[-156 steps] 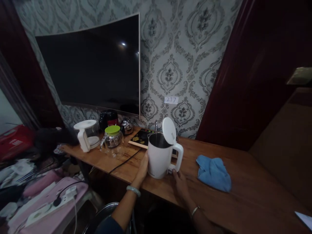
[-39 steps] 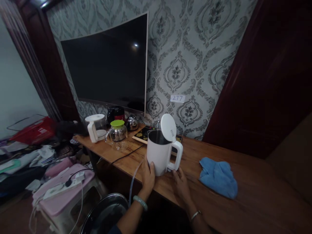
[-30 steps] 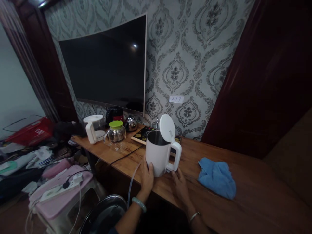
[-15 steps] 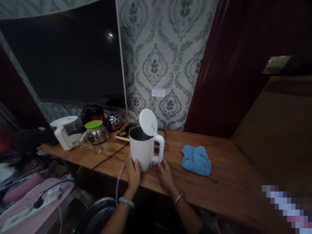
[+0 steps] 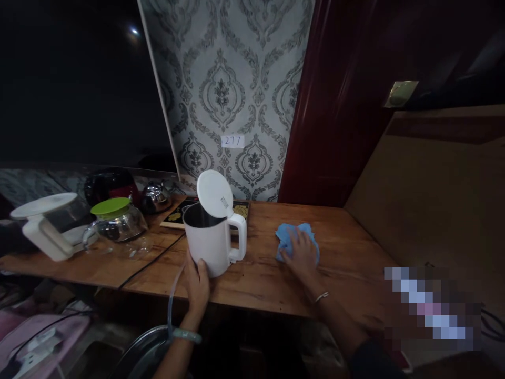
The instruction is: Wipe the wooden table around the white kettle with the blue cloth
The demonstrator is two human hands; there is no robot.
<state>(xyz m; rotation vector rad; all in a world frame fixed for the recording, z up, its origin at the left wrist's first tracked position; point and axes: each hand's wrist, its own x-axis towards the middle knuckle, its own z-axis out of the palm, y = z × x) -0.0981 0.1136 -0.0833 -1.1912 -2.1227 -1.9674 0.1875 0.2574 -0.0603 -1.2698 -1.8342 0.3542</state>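
Note:
A white electric kettle [image 5: 211, 242] stands on the wooden table [image 5: 355, 252] with its round lid flipped up. My left hand [image 5: 198, 284] rests against the kettle's lower left side, with a clear tube running down beside the wrist. My right hand [image 5: 303, 251] lies on top of a crumpled blue cloth [image 5: 286, 238] to the kettle's right, fingers spread over it.
At the left stand a glass pot with a green lid [image 5: 114, 223], a white-lidded jug [image 5: 49, 223], a small steel teapot [image 5: 154, 196] and a dark red appliance [image 5: 108, 184]. A patterned board [image 5: 175, 215] lies behind the kettle. A metal basin [image 5: 142, 355] sits below the table edge.
My right hand left the kettle's base and moved right onto the blue cloth. The view swung to the right; my left hand stays on the kettle.

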